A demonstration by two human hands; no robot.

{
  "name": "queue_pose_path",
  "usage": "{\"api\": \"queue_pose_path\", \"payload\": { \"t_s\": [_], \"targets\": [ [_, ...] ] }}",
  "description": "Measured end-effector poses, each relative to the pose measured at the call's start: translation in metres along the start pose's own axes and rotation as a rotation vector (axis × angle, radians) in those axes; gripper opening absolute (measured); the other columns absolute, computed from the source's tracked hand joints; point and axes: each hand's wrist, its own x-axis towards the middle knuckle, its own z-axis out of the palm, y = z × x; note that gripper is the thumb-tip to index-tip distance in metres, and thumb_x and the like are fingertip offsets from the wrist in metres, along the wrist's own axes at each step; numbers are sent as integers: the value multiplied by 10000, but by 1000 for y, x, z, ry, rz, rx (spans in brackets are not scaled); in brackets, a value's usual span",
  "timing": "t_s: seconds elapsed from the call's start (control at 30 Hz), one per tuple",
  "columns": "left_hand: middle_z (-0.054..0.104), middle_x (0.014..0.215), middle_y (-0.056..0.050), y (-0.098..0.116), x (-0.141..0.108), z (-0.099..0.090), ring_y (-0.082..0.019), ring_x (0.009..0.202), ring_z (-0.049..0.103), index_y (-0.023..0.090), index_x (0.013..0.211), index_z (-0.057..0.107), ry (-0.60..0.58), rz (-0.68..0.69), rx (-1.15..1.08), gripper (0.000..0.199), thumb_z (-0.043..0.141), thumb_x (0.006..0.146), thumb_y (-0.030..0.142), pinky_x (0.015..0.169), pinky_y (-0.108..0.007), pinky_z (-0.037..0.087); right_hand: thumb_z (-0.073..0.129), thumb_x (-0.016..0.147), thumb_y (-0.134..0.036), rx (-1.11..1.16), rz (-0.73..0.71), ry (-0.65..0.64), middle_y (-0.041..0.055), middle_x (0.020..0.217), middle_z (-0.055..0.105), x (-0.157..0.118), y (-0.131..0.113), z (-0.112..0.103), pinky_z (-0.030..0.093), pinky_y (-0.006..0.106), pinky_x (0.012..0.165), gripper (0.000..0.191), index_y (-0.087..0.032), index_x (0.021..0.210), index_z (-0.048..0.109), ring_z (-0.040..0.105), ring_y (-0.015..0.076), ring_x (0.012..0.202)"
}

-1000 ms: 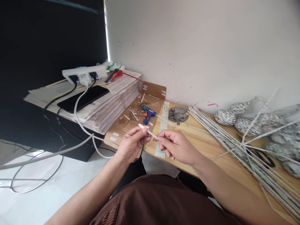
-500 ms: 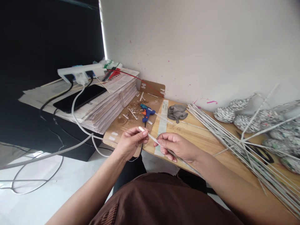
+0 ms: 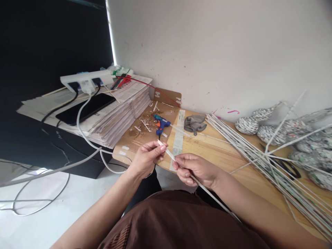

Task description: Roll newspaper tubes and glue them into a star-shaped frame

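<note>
A thin rolled paper stick [image 3: 169, 154] runs between my two hands above the table's front edge. My left hand [image 3: 149, 155] pinches it close to its pale, pointed tip. Farther down, my right hand [image 3: 195, 169] is closed round the same stick, whose long end slants past my wrist toward my lap. Just beyond my left hand, a blue glue gun [image 3: 162, 125] lies on a brown board [image 3: 127, 141] strewn with paper scraps. A crumpled grey cloth-like thing [image 3: 194, 123] rests on the wooden table [image 3: 204, 147] past my right hand.
At left, a tall newspaper stack [image 3: 124, 119] carries a phone [image 3: 85, 109] and a white power strip [image 3: 86, 80] with hanging cords. Many paper sticks [image 3: 241, 152] lie across the right side, beside black-handled scissors [image 3: 287, 168] and woven paper shapes [image 3: 246, 125]. A wall rises behind.
My right hand has shifted slightly right and down along with the stick. The stick's lower end now shows more clearly below my wrist. Both hands keep their hold.
</note>
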Motion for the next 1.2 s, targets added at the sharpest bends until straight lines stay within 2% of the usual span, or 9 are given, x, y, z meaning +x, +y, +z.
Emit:
{"api": "queue_pose_path", "payload": {
  "t_s": [0.1, 0.2, 0.4, 0.5, 0.77, 0.97, 1.1, 1.2],
  "targets": [
    [612, 713, -16, -2, 0, 1, -52, 567, 500, 132, 755, 716, -43, 1, -17, 146, 799, 669, 218, 508, -160, 420, 598, 860, -411, 137, -2, -100, -92, 471, 354, 1, 4, -3, 251, 164, 339, 263, -177, 776, 512, 368, 64, 356],
    [601, 691, -6, -4, 0, 1, -57, 561, 501, 131, 768, 713, -68, 3, -15, 171, 804, 661, 228, 507, -168, 422, 574, 880, -406, 150, -7, -123, -89, 464, 355, 0, 7, -3, 278, 161, 336, 264, -169, 775, 526, 383, 65, 356],
    [562, 616, 15, -9, 3, 0, -51, 550, 494, 125, 745, 689, -59, -7, 6, 174, 800, 673, 239, 514, -156, 406, 512, 905, -503, -205, -89, 67, -60, 534, 474, -5, 10, 3, 388, 164, 369, 363, -149, 913, 589, 486, 69, 411],
    [569, 623, 15, -10, 4, 0, -46, 553, 503, 123, 718, 678, -39, -17, 16, 170, 798, 679, 238, 522, -148, 407, 461, 918, -532, -260, -103, 78, -57, 536, 478, -7, 10, 4, 391, 163, 376, 410, -146, 931, 598, 482, 65, 413],
    [618, 692, -15, -11, 5, 4, -66, 620, 563, 124, 743, 675, -80, -11, 6, 154, 755, 739, 256, 571, -156, 456, 441, 955, -438, -11, -129, -15, -58, 489, 433, -10, 5, -2, 354, 178, 376, 372, -119, 908, 626, 435, 68, 383],
    [627, 764, -31, -14, 7, 0, -66, 634, 578, 121, 863, 697, -98, -36, -50, 205, 686, 811, 319, 603, -171, 486, 433, 962, -404, 90, -146, -68, -53, 483, 436, -11, 6, -8, 336, 183, 358, 359, -110, 929, 637, 440, 81, 377],
    [617, 742, -26, -13, 8, 2, -78, 667, 578, 130, 1003, 709, -117, -32, -44, 303, 732, 768, 319, 596, -166, 485, 442, 957, -413, 96, -147, -81, -51, 472, 443, -9, 8, -10, 334, 189, 355, 369, -102, 938, 639, 435, 85, 373],
    [606, 678, -7, -11, 8, 8, -60, 616, 557, 141, 933, 729, -118, -28, 11, 240, 776, 716, 233, 570, -144, 470, 442, 952, -434, 86, -147, -103, -52, 463, 449, -6, 10, -10, 346, 200, 368, 395, -93, 950, 641, 443, 89, 373]
  ]
}}
